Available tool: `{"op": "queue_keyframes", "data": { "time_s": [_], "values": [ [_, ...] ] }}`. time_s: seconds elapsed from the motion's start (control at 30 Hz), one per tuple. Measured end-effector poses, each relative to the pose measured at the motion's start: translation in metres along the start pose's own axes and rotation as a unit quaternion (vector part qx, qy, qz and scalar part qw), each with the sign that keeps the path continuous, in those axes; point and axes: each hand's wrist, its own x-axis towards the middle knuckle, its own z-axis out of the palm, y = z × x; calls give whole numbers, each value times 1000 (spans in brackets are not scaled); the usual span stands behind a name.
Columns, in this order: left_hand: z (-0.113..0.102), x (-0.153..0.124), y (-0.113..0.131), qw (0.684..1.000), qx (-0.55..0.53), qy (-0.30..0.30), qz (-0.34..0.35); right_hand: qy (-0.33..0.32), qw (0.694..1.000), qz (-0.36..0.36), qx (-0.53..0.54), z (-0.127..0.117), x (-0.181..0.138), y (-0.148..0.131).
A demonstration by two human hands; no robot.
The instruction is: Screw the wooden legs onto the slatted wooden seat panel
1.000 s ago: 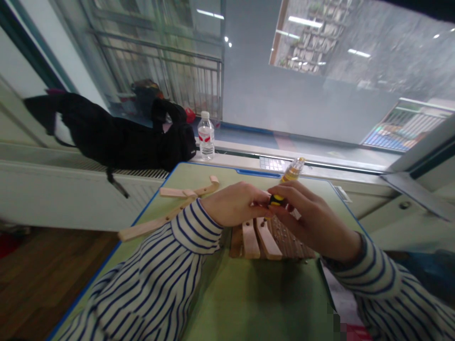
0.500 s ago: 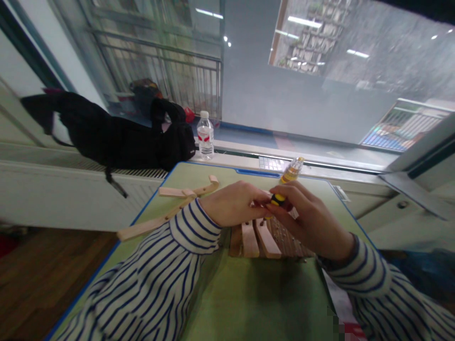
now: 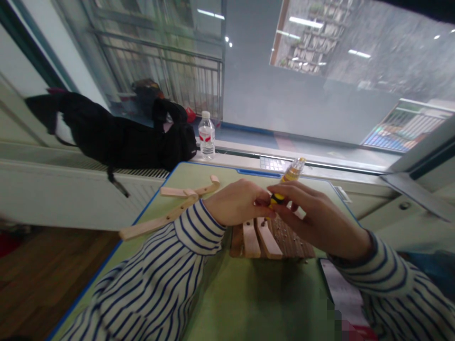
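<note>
Right hand (image 3: 316, 220) has slid slightly toward the desk's (image 3: 249, 303) right edge, pinching the yellow-black screwdriver (image 3: 276, 199); left hand (image 3: 238, 202) curled steadying its tip over the slatted wooden panel (image 3: 263, 239); screw-driving step, next needs downward pressure and twisting.

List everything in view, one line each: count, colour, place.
screwdriver: one, yellow and black handle, pinched between both hands above the slats
wooden slats: one joined set, light wood, on the table under the hands
wooden frame piece: one, light wood, on the table's left side
table: one, green with blue edge
water bottle: one, clear, red label, on the windowsill
small bottle: one, amber, at the table's far edge
bag: one, black, on the sill at left
left hand: striped sleeve, on the screwdriver
right hand: striped sleeve, on the screwdriver
</note>
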Motion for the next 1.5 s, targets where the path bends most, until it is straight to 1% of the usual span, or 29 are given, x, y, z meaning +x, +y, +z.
{"op": "queue_keyframes", "data": {
  "time_s": [0.07,0.3,0.63,0.9,1.1,1.27,1.4,1.5],
  "values": [
    [0,0,1,1000,1,-2,0,-3,1000,-5,5,0,0,0],
    [0,1,1,1000,4,-15,19,17,1000,2,-7,1,-2,3],
    [3,4,2,998,-36,-29,48,25,998,28,-44,2,-5,6],
    [-2,4,5,1000,-13,-16,20,40,997,29,-55,2,-5,5],
    [-3,4,9,1000,5,14,3,36,996,39,-67,2,-3,3],
    [0,1,3,1000,12,3,-6,27,999,16,-42,1,-3,3],
    [0,0,-1,1000,15,-7,-9,5,999,-21,-26,-1,0,1],
    [0,1,-2,1000,14,-10,-2,0,999,-22,-26,-2,1,0]
  ]
}}
